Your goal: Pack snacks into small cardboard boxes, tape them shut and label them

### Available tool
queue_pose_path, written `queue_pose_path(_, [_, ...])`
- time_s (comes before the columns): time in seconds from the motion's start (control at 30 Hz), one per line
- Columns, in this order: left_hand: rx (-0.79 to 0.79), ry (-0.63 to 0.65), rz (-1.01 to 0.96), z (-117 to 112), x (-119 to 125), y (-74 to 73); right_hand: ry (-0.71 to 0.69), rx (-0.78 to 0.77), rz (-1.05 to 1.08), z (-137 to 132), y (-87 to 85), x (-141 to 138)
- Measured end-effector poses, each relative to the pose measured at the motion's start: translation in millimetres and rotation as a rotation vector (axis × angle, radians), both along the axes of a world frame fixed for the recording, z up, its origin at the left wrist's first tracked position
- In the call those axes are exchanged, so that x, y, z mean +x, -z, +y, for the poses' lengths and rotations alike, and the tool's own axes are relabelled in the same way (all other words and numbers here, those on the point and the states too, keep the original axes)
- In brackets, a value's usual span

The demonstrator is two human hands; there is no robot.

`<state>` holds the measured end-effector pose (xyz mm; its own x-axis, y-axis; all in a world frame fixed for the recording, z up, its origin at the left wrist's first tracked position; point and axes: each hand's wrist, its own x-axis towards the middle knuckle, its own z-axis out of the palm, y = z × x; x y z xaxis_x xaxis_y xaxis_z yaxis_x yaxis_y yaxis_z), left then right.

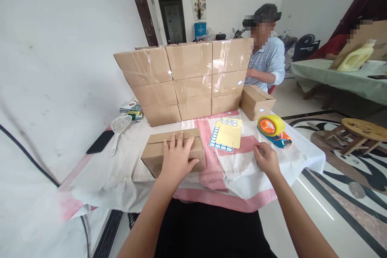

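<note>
My left hand [178,154] lies on a closed cardboard box [155,151], its fingers spread over the top and the thumb along the near face. To the right, my right hand [267,157] rests low over the tablecloth with its fingers curled together; what they hold, if anything, is hidden. Between the hands lie sheets of blue-edged labels [222,148] with a yellow backing [229,134]. Beyond my right hand stands a tape dispenser [282,140] with a wide yellow roll of tape [276,123].
A wall of stacked, taped cardboard boxes [192,80] stands at the back, with a single labelled box [254,102] beside it. A slotted spoon [121,125] and a black flat object [100,142] lie at left. A person [269,56] sits behind the boxes.
</note>
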<state>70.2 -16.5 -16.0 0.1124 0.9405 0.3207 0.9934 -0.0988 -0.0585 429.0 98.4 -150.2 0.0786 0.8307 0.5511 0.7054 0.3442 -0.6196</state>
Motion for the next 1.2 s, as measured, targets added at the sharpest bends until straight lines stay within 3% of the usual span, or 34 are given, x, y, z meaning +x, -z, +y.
queue_pose_path(0.17, [0.076,0.066,-0.026,-5.6,0.8,12.2,-0.046,-0.004,-0.079,2.2,2.2,-2.3])
queue_pose_path(0.43, [0.137,-0.019,-0.107,-2.9,13.8,17.5,-0.044,0.006,-0.128,3.0,4.7,-1.4])
queue_pose_path(0.8, [0.085,-0.036,-0.090,5.3,10.2,8.5,-0.051,-0.007,-0.129,2.1,3.5,-1.5])
queue_pose_path(1.2, [-0.028,-0.068,-0.017,20.4,27.2,-16.1,-0.046,-0.001,-0.123,3.5,5.8,-1.4])
